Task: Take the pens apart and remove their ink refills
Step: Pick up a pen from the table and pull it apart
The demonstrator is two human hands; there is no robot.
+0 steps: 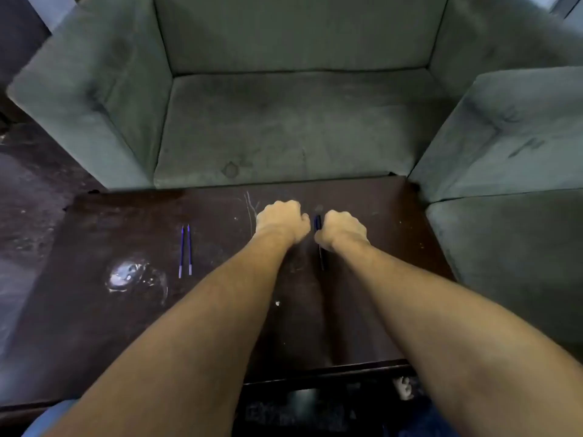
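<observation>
On the dark brown table point(94, 316), far side near the middle, both hands sit close together, knuckles up, forearms reaching in from the bottom of the frame. The right hand point(344, 228) is curled around a dark pen point(317, 223). The pen's upper end sticks out past the thumb side, and a dark length shows below the wrist toward the near edge. Hard to say from this angle whether that is one whole pen or two pieces lined up. The pen runs roughly front to back, low over the tabletop; contact with the table is unclear.

The left hand point(280, 220) is clenched into a fist just beside the right, with a small gap between them. Its fingers are tucked under, so I cannot tell if it holds anything.

Two ink refills point(185, 250), thin and blue-purple, lie side by side on the table to the left of the hands. They are parallel, nearly touching, pointing away from the person and well apart from the pen.

A shiny patch point(126, 274) sits on the table surface left of the refills, nearer the person. A grey-green sofa point(284, 121) stands right against the table's far edge, and a second cushion block of the same fabric is at the right.
</observation>
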